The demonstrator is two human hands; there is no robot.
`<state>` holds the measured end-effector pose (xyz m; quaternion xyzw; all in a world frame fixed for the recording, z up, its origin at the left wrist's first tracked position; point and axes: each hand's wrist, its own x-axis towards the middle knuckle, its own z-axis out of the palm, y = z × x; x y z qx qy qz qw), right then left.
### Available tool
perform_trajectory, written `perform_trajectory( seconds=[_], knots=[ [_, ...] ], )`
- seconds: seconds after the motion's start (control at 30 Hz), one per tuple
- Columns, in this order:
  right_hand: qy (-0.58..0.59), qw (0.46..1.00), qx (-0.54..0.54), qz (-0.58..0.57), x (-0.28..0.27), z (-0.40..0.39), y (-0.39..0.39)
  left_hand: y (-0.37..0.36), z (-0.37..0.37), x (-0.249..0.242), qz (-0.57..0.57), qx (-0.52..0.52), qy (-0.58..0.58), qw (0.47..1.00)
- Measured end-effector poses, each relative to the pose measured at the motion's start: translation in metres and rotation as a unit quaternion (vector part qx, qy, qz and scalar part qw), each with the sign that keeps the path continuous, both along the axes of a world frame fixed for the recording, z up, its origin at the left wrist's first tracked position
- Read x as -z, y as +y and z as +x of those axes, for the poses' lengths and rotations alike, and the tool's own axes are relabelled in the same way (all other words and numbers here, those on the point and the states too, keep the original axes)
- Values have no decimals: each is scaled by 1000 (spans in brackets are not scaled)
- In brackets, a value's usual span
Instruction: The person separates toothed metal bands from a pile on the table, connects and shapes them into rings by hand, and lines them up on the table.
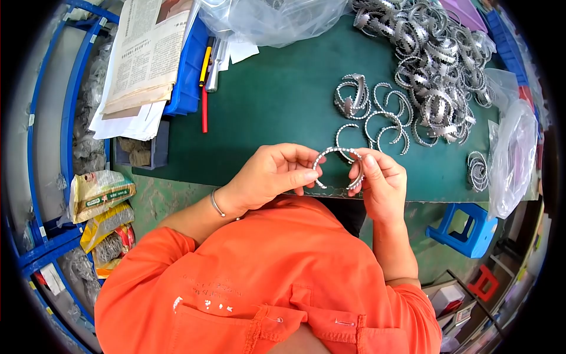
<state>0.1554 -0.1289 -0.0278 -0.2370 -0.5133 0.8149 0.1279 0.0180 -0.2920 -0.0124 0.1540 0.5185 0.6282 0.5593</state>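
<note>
Between my two hands, just over the table's near edge, I hold a silvery open metal ring (337, 149), shaped like a cuff bangle with notches along its band. My left hand (272, 172) pinches its left end between thumb and fingers. On the opposite end, my right hand (382, 184) grips the curve with thumb and fingertips. Beyond the hands, several similar loose rings (386, 121) lie on the green table (265, 88). A small stack of rings (352, 97) sits behind them.
A large heap of toothed metal rings (439, 71) covers the back right. Nested rings (477, 171) and a clear plastic bag (513, 159) lie at the right edge. Newspapers (144, 53) rest over a blue bin (187, 76) at left. A blue stool (466, 230) stands below.
</note>
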Motion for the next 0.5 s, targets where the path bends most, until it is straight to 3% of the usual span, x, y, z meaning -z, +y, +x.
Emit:
perform_trajectory(
  seconds=[0.5],
  knots=[
    [23, 998, -17, -49, -8, 3, 1, 1, -3, 1, 34, -52, -76, 995]
  ],
)
